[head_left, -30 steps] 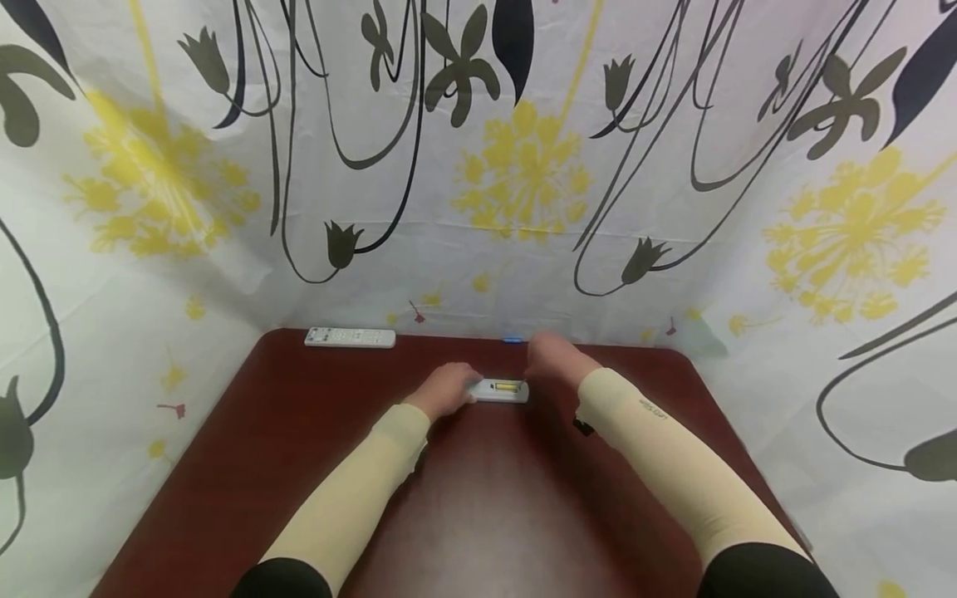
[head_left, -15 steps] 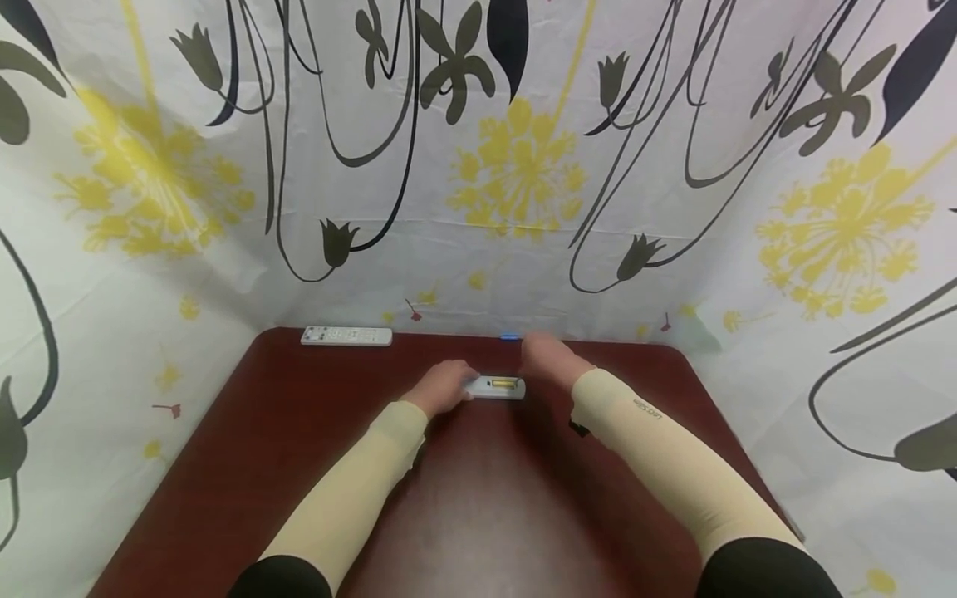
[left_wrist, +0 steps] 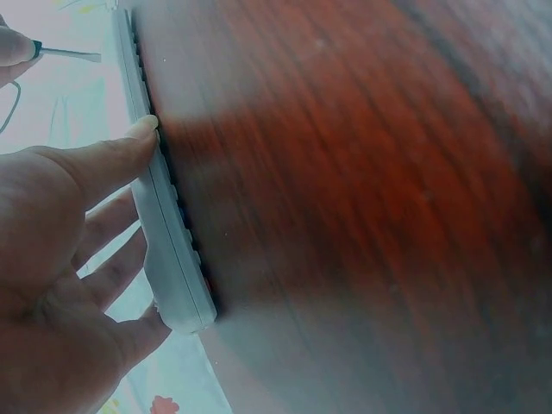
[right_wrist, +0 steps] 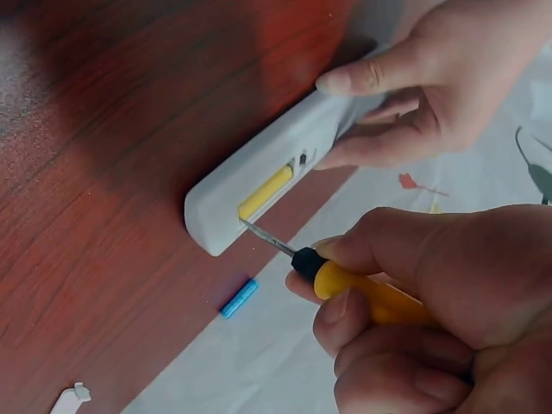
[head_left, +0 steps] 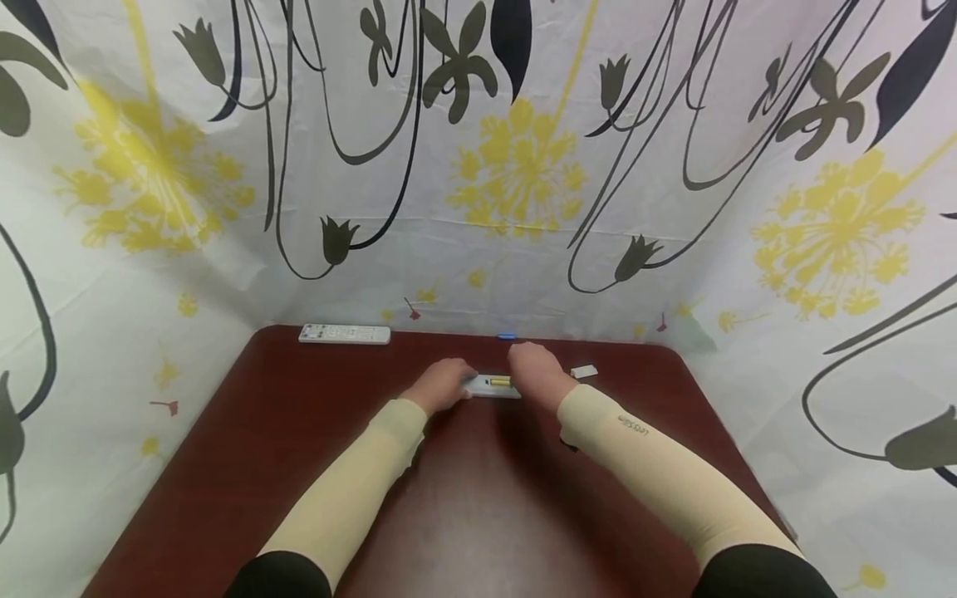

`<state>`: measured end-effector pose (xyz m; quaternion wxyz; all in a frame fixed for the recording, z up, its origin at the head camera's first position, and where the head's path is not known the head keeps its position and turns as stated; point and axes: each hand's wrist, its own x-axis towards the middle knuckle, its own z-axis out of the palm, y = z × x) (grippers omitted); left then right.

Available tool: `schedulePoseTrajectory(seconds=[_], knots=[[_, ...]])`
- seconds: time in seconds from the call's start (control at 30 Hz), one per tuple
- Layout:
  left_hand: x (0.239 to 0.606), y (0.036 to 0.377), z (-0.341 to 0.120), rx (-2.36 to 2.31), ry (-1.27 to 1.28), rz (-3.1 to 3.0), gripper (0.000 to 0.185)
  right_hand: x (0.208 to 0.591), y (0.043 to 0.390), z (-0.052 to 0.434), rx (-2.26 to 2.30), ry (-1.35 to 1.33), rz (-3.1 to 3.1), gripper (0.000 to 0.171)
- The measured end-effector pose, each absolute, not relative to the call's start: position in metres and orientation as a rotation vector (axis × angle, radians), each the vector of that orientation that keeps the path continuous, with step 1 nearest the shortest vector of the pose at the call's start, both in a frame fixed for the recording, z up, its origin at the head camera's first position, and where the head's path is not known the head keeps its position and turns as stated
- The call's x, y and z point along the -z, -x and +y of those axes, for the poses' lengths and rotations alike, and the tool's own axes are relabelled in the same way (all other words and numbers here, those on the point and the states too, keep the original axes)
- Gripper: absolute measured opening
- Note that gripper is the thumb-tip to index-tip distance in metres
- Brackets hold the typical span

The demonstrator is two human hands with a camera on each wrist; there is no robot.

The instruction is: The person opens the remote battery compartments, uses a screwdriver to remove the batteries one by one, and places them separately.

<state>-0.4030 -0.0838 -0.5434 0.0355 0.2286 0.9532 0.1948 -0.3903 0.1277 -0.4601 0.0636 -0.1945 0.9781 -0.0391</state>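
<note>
The grip of the right hand (right_wrist: 431, 302) is curled round the yellow handle of a screwdriver (right_wrist: 366, 293), with the thumb and the fingers pinching it near the black collar. The metal tip points at one end of a yellow battery (right_wrist: 266, 192), which lies in an uncovered slot of the remote (right_wrist: 267, 159); whether the tip touches the battery, I cannot tell. The remote lies on the bench (head_left: 463, 515) with its keys facing down, in front of the person and between the two hands. The left hand (head_left: 441, 384) pinches the remote at its left part, the thumb on the nearer edge and the fingers on the farther one. In the head view, the right hand hides the right end of the remote.

Farther out, a blue piece (right_wrist: 239, 297) lies beyond the remote, at the far edge of the bench. A small white piece (head_left: 584, 371) is on the bench to the right of the right hand, near the wrist. A second remote (head_left: 345, 334) lies with its keys up near the far left corner. Pale sleeves (head_left: 374, 453) cover both forearms. Behind the bench hangs a white cloth (head_left: 389, 203) with printed yellow and dark flowers.
</note>
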Motion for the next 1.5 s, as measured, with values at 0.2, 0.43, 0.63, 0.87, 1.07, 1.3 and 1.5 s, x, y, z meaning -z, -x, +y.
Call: schedulePoseTrajectory(seconds=[0.2, 0.43, 0.63, 0.87, 1.07, 1.3, 1.5], knots=[[0.546, 0.405, -0.083, -0.604, -0.689, 2.936, 0.044, 0.461, 0.389, 0.133, 0.127, 0.639, 2.985, 0.011], [0.546, 0.404, -0.085, -0.562, -0.734, 2.921, 0.044, 0.467, 0.393, 0.14, 0.194, 0.676, 2.954, 0.017], [0.545, 0.405, -0.086, -0.551, -0.761, 2.932, 0.043, 0.47, 0.398, 0.146, 0.247, 0.645, 2.934, 0.036], [0.544, 0.406, -0.087, -0.566, -0.799, 2.915, 0.042, 0.471, 0.399, 0.153, 0.327, 0.625, 2.891, 0.04], [0.543, 0.404, -0.089, -0.562, -0.786, 2.915, 0.043, 0.475, 0.399, 0.156, 0.366, 0.654, 2.906, 0.046], [0.542, 0.403, -0.089, -0.565, -0.756, 2.913, 0.043, 0.469, 0.399, 0.151, 0.349, 0.558, 2.888, 0.04], [0.539, 0.404, -0.087, -0.585, -0.723, 2.905, 0.044, 0.463, 0.407, 0.153, 0.359, 0.463, 2.865, 0.045]])
